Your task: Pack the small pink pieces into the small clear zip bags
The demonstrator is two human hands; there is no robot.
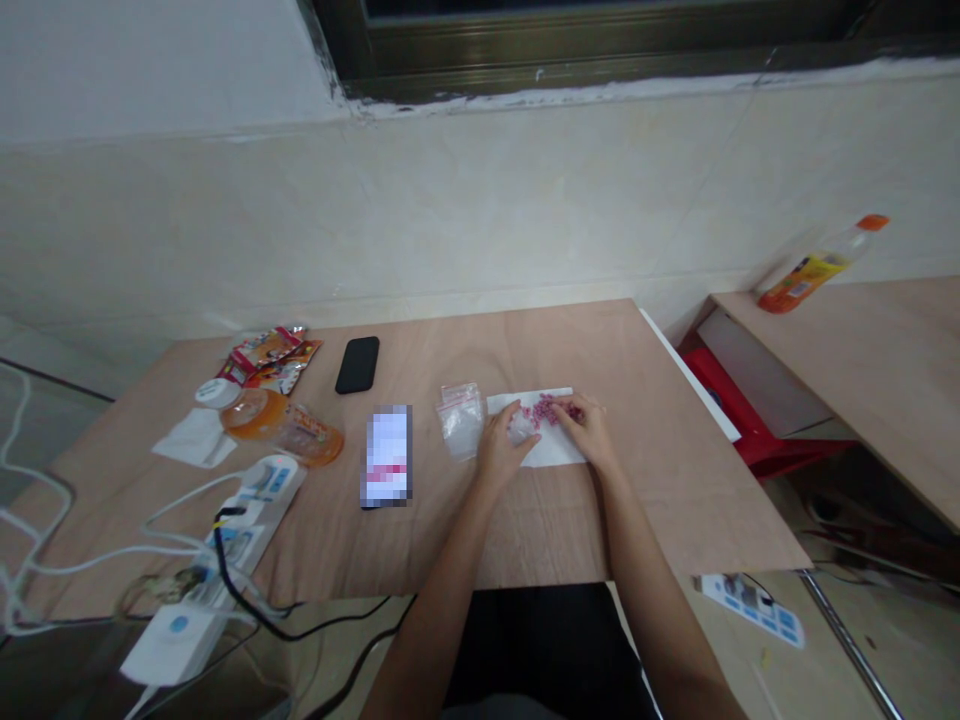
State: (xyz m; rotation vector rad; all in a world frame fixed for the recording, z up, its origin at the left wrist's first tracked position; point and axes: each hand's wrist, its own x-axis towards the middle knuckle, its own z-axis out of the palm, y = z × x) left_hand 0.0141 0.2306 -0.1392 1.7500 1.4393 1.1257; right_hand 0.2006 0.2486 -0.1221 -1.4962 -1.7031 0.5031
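My left hand [499,447] rests on a white paper sheet [556,452] and pinches a small clear plastic bag [521,428]. My right hand [589,430] lies beside it, its fingertips at the edge of a small pile of pink beads [547,409]. The fingers partly hide the beads. A stack of similar clear plastic bags [460,422] sits just left of the paper, close to my left hand.
The plywood table [525,530] also holds a blurred-screen phone [388,456], a black phone [357,365], snack packets [270,358] and orange containers [283,425]. A power strip [259,510] and white cables lie at the left. A red stool [739,410] stands beyond the right edge.
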